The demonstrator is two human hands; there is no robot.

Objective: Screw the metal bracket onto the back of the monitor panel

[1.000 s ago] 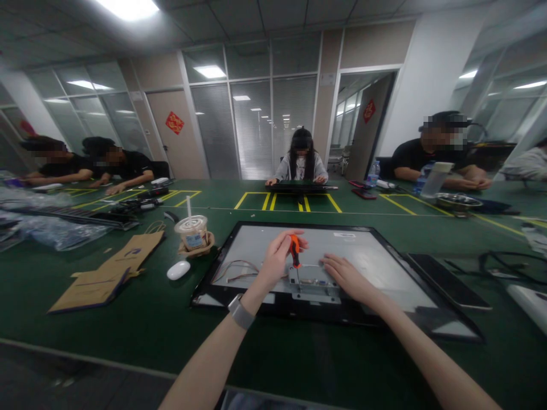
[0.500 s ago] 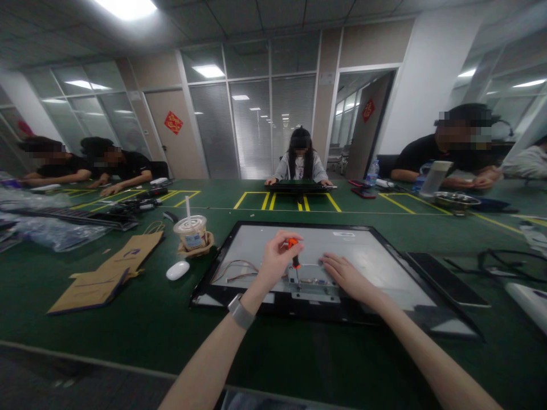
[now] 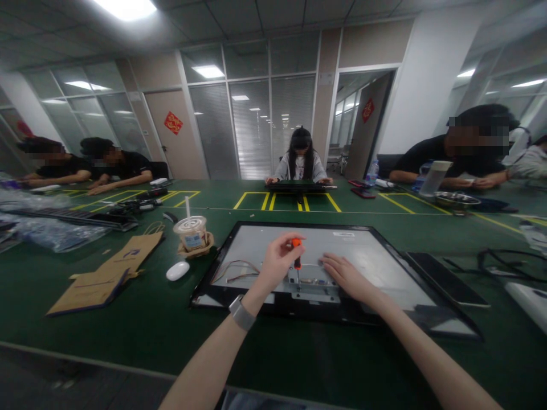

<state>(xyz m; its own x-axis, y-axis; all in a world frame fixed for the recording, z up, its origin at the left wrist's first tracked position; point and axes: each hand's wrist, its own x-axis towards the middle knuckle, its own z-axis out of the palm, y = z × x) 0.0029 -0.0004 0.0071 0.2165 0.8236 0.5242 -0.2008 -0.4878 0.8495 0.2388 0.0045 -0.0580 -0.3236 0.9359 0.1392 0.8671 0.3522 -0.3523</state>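
Note:
A screwdriver (image 3: 297,261) with an orange and black handle stands almost upright in my left hand (image 3: 280,256), the fingers closed round its top. Its shaft points down at a metal bracket (image 3: 314,291) with ports along it; the exact tip contact is too small to make out. My right hand (image 3: 344,273) lies flat and open on the grey back of a monitor panel (image 3: 363,250), just right of the bracket. Thin wires (image 3: 239,270) run across the panel left of the bracket.
Left of the panel are a white mouse (image 3: 177,270), an iced drink cup (image 3: 191,233) and a brown paper bag (image 3: 109,273). A black slab (image 3: 447,279) and cables (image 3: 499,259) lie at the right. Across the table (image 3: 128,336) a person (image 3: 301,159) handles another dark panel.
My left hand and the screwdriver have shifted very slightly to the right. My right hand stays in place. The person at the far right has leaned a little further right.

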